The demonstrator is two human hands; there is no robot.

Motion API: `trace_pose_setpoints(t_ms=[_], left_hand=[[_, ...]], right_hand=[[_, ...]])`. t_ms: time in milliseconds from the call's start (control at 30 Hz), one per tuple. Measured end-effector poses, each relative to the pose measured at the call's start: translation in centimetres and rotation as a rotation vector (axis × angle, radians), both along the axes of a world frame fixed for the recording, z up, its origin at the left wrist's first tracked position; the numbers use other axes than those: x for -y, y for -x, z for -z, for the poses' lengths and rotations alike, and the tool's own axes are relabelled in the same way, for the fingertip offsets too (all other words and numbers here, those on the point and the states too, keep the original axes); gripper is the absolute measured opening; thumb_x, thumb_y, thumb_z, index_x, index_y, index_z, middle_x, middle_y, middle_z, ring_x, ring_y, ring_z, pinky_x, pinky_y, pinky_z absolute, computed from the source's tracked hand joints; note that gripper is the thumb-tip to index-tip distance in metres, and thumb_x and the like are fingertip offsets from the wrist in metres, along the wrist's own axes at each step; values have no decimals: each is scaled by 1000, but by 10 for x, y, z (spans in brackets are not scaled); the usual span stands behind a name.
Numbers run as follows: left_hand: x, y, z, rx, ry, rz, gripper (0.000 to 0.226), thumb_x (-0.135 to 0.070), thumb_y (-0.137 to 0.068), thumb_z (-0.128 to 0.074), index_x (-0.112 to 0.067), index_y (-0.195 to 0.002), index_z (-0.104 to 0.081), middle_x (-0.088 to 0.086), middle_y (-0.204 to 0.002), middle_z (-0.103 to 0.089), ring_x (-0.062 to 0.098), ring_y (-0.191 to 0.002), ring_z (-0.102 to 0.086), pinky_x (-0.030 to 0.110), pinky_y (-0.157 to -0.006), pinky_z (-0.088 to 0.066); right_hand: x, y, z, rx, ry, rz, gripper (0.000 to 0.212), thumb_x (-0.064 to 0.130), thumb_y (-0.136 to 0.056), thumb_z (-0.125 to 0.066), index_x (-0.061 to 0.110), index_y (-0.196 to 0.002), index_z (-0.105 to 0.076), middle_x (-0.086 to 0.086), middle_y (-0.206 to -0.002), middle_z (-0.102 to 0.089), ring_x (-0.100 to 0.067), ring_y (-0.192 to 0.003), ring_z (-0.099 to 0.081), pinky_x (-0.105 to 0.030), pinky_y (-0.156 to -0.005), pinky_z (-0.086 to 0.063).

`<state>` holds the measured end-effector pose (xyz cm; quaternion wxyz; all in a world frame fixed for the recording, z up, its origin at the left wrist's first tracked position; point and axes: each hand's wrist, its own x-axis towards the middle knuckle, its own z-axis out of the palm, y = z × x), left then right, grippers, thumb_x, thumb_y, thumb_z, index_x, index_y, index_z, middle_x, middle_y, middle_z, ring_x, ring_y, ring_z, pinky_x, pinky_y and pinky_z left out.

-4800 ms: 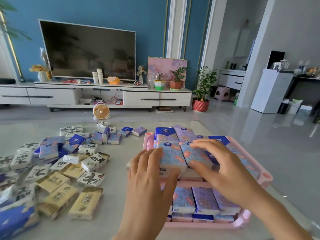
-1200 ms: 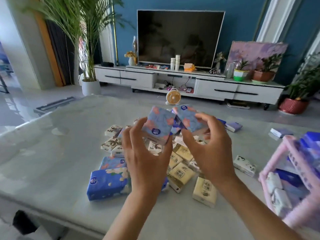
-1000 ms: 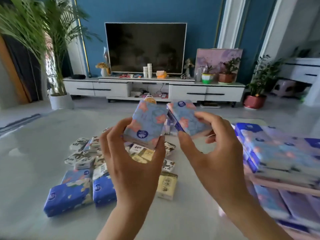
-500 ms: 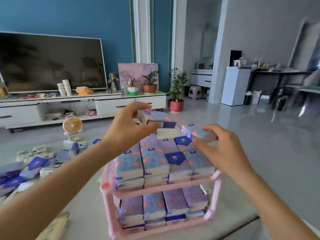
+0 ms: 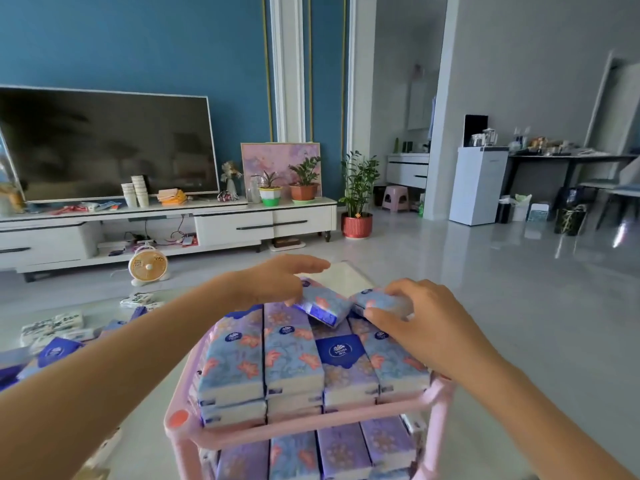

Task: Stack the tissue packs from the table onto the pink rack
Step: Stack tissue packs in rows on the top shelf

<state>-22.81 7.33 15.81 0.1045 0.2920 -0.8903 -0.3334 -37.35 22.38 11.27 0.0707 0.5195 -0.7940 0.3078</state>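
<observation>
The pink rack (image 5: 346,420) stands on the table in front of me, with blue floral tissue packs (image 5: 263,355) filling its top shelf and more on the shelf below. My left hand (image 5: 277,280) holds a tilted blue floral pack (image 5: 323,306) at the far end of the top layer. Beside it, my right hand (image 5: 415,313) grips a second floral pack (image 5: 379,301) that rests low on the stacked packs at the far right.
Loose tissue packs (image 5: 52,327) lie scattered on the table to the left of the rack. Beyond the table are a small fan (image 5: 148,265) on the floor, a TV unit (image 5: 166,226) and potted plants (image 5: 356,192).
Both hands came down from above the rack; the two packs now sit low against the far end of the top layer. Before that I carried them over from the loose pile.
</observation>
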Motion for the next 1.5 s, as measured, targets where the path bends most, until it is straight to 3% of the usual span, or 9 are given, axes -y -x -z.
trace_pose_setpoints(t_ms=[167,233,333,467,600,900,1133,1367,1500], left_hand=[[-8,8,10,38,123,-228,39,0,-94,-37,-6,-131,-50,9,-140,-45,24,-129,-42,29,-103,-35],[-9,12,14,106,262,-229,29,-22,-98,-40,-4,-111,-57,13,-118,-57,25,-113,-50,34,-90,-40],[-16,11,16,172,306,-129,47,-60,-84,-48,-13,-81,-50,-1,-78,-49,18,-75,-48,28,-61,-34],[-17,11,13,221,267,-60,61,-54,-75,-66,-11,-117,-55,3,-114,-57,22,-103,-53,31,-85,-43],[-16,11,10,268,115,0,72,-41,-84,-63,-27,-145,-29,-3,-147,-34,19,-130,-37,29,-104,-30],[-9,6,11,302,64,52,71,-38,-86,-61,-32,-146,-23,-6,-149,-28,16,-134,-30,27,-106,-26],[-9,5,9,201,8,32,60,-40,-90,-54,-27,-144,-31,-6,-149,-30,14,-132,-33,20,-96,-30],[-13,-41,3,-236,145,-158,37,-38,-94,-46,-19,-125,-55,-6,-127,-54,10,-111,-51,22,-90,-35],[-11,-114,18,-428,232,-336,27,-26,-94,-49,-17,-117,-59,-12,-113,-53,8,-103,-53,20,-84,-44]], right_hand=[[-2,6,10,95,1,-65,37,45,-83,-59,23,-113,-60,-1,-114,-57,-19,-112,-50,-32,-95,-40],[-2,6,11,107,8,-82,34,41,-85,-60,23,-114,-59,1,-115,-55,-17,-113,-49,-28,-95,-39],[-2,6,12,107,17,-103,36,38,-84,-61,23,-117,-58,2,-118,-53,-15,-115,-48,-26,-95,-38],[1,5,13,87,53,-112,39,41,-83,-63,23,-117,-59,2,-117,-53,-14,-114,-48,-22,-90,-37],[7,5,14,93,63,-123,43,43,-82,-63,22,-119,-59,1,-116,-52,-14,-113,-48,-20,-87,-36],[12,6,21,106,106,-173,36,34,-87,-60,23,-121,-59,8,-106,-44,-8,-107,-48,-11,-84,-29],[14,6,23,106,116,-185,33,30,-92,-52,21,-123,-58,5,-108,-46,-11,-105,-47,-17,-89,-32],[-7,-26,-4,37,263,-252,27,20,-94,-47,20,-118,-58,11,-107,-50,-7,-107,-50,-12,-84,-34],[-22,-84,-13,84,329,-503,19,36,-87,-48,34,-101,-61,21,-98,-60,9,-94,-53,1,-77,-36]])
